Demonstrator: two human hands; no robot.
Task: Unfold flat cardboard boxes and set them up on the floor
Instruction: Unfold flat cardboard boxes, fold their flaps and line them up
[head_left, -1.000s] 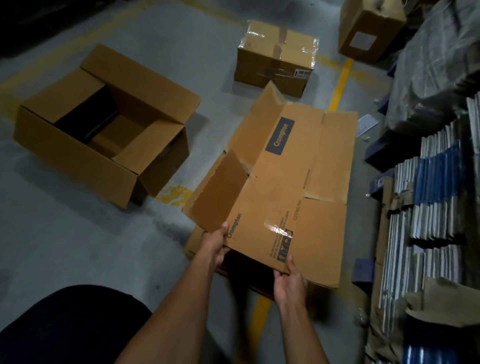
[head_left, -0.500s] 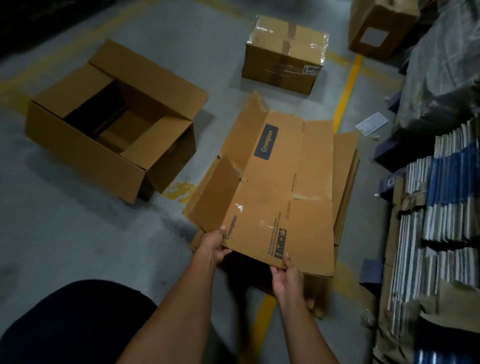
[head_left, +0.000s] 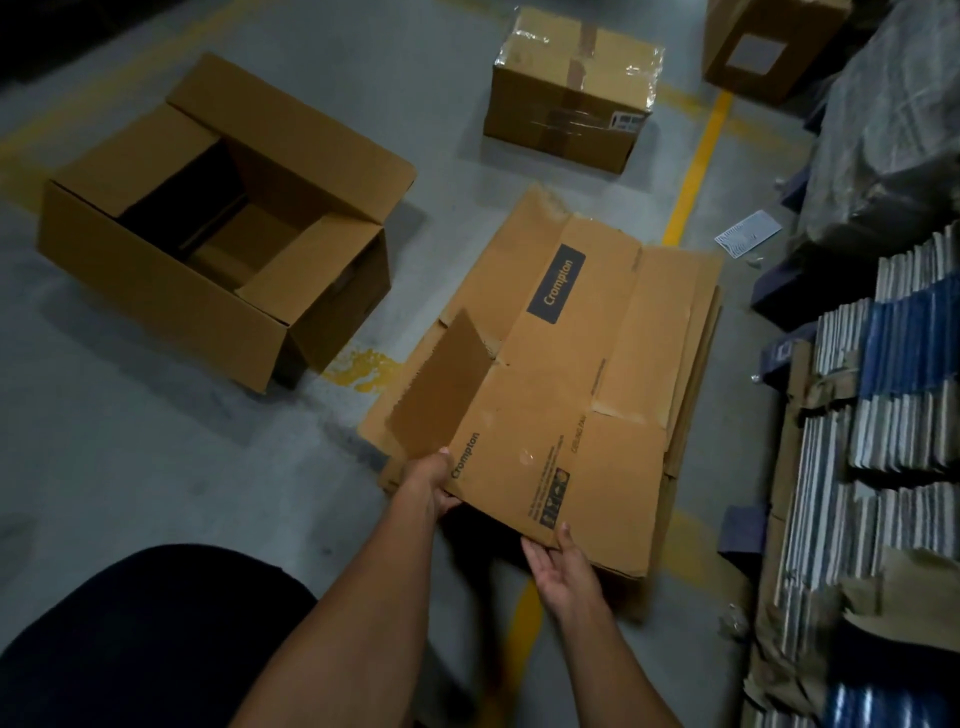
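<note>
My left hand (head_left: 434, 480) grips the near left corner of the flat box (head_left: 566, 400): the thumb lies on top by the printed "Crompton", and the other fingers curl under the edge, out of sight. My right hand (head_left: 563, 569) holds the near edge further right, thumb up against the rim, palm and fingers beneath the board; how tightly they close I cannot tell. The flat box is lifted at my end and lies over the stack (head_left: 693, 332) of more flat cardboard on the floor (head_left: 156, 441). How many sheets the stack holds I cannot count; only its layered edges show at the right and near side. One side flap (head_left: 441, 387) stands tilted up on the left.

Compared with a second ago, the flat box sits lower and squarer over the stack, its far end down rather than raised, and my hands have barely shifted along the edge.

I count one open box (head_left: 218, 218) set up on the floor to the left, flaps spread, its inside dark. One taped box (head_left: 571, 88) stands beyond, sealed and wrapped in glossy film. A third box (head_left: 769, 41) is cut off at the top edge. At the right, rows of books (head_left: 893, 395) run out of view, too dim to count. A yellow line (head_left: 696, 171) crosses the floor, partly hidden under the cardboard.
</note>
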